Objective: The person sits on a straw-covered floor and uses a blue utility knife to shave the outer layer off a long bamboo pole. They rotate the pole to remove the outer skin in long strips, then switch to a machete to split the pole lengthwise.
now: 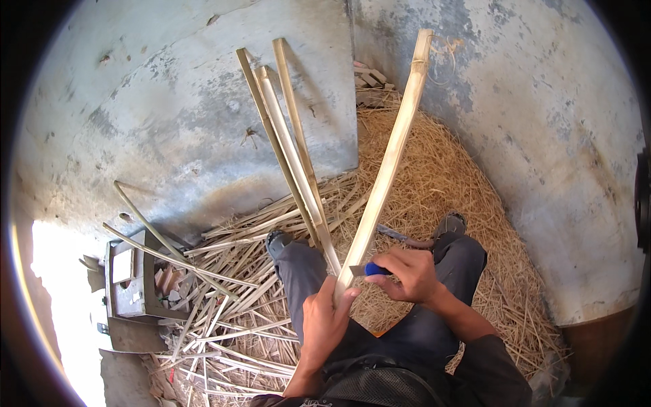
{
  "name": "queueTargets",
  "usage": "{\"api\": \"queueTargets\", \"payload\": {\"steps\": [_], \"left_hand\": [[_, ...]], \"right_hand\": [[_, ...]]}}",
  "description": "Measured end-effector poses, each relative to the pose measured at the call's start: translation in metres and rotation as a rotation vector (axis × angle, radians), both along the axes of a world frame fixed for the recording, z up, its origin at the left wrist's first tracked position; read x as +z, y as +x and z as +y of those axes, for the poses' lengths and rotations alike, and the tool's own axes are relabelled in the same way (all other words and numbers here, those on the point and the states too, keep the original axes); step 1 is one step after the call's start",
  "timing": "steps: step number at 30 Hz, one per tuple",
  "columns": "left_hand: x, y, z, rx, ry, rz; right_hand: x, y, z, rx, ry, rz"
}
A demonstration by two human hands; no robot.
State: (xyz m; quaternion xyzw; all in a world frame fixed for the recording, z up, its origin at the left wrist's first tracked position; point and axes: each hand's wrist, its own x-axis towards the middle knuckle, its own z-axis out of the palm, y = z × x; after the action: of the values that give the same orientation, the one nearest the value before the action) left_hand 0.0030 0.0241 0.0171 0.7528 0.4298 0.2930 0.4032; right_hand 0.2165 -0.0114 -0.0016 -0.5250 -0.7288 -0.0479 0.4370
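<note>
As bamboo (388, 169) slants, left hand (321, 321) clasps it; right hand (412, 274) clenches knife (376, 269).

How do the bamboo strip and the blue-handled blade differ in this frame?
Size: the bamboo strip is long; the blue-handled blade is far shorter. Colour: the strip is pale yellow; the blade is greyish with a blue handle. Pose: the strip extends forward from the left hand, while the blade points leftward, crosswise to it, from the right hand. Both are held.
</note>
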Motion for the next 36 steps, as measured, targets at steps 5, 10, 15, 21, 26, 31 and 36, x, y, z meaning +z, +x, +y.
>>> {"api": "queueTargets", "payload": {"steps": [5,10,15,21,26,31,36], "left_hand": [[0.001,0.009,-0.002,0.031,0.054,-0.028],[0.002,0.014,-0.005,0.073,0.026,-0.052],[-0.002,0.011,-0.007,0.089,0.066,0.013],[-0.016,0.002,-0.017,0.086,0.044,0.077],[-0.017,-0.005,-0.021,0.088,-0.005,0.1],[-0.022,-0.011,-0.022,0.073,0.003,0.112],[-0.024,-0.015,-0.025,0.095,-0.045,0.116]], "right_hand": [[0.004,-0.007,-0.002,-0.014,0.013,-0.026],[0.011,-0.006,-0.002,-0.041,0.02,-0.04],[0.019,0.004,0.003,-0.093,0.014,0.005],[0.036,0.042,0.021,-0.203,0.027,0.069],[0.036,0.064,0.034,-0.178,0.049,0.033],[0.041,0.077,0.045,-0.186,0.048,0.035],[0.042,0.085,0.058,-0.177,0.034,0.015]]}}
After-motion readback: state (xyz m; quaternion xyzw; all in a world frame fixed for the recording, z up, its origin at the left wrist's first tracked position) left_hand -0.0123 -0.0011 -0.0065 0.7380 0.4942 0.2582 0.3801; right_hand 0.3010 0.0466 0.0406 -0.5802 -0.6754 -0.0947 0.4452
